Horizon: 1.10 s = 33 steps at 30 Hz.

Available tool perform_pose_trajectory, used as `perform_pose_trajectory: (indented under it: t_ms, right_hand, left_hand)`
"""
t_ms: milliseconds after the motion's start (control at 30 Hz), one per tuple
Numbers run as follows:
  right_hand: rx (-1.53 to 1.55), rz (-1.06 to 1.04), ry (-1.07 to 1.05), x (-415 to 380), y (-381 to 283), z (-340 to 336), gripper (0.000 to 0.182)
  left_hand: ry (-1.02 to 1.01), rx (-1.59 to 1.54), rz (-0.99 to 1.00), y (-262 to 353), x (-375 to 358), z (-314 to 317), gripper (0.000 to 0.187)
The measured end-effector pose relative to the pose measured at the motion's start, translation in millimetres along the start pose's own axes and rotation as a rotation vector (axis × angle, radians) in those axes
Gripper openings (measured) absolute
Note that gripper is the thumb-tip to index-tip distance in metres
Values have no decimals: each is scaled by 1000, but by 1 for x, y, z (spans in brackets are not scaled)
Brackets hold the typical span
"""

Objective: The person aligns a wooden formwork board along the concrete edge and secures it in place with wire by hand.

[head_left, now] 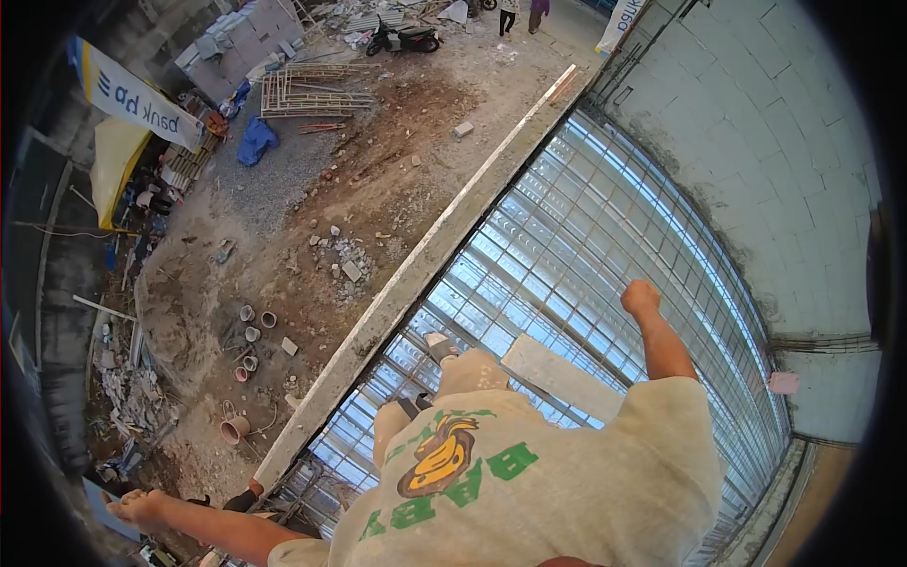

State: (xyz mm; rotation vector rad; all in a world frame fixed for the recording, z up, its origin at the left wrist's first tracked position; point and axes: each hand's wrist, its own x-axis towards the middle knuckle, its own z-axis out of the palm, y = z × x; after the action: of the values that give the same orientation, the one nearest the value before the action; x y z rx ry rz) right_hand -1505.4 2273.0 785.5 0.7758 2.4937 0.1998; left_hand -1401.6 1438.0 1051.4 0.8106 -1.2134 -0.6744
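Arms flung wide, likely for balance on gridded steel roof mesh (605, 236) above concrete beam (416, 269). Right hand (641, 297) raised over mesh, fingers clenched into fist, holding nothing. Left hand (137, 507) stretched out over littered dirt yard (312, 217), fingers loosely curled, empty. Pale flat board (562, 376) lying on mesh by feet.

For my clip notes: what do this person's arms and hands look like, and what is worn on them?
Both arms are bare from the short sleeves of a pale, speckled T-shirt printed with a yellow-brown graphic and green block letters. The left hand and the right hand appear ungloved; no watch, band or ring can be made out at this size.
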Motion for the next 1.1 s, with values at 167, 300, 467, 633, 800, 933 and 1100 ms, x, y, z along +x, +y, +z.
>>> perform_pose_trajectory:
  t_ms: [167,300,467,633,800,933,1100]
  right_hand:
    - [316,-84,-245,-3,-77,74,30]
    - [488,-384,-452,-80,-171,96,50]
    - [316,-707,-683,-143,-210,70,53]
    - [25,-908,-818,-129,-213,67,52]
    - [42,-834,-866,-149,-216,24,38]
    - [86,-637,-1039,-170,-206,-2,32]
    - [58,-644,-1123,-212,-222,-10,25]
  left_hand:
    - [-558,351,388,-13,-63,13,34]
    - [-1391,714,118,-82,-213,-17,33]
    - [-1867,1107,-273,-165,-359,-192,54]
    - [-1723,911,-680,-153,-389,-252,38]
    - [-1825,786,-927,-155,-384,-273,27]
    - [-1893,600,-1335,-133,-353,-283,19]
    - [-1854,408,-1615,-133,-322,-319,15]
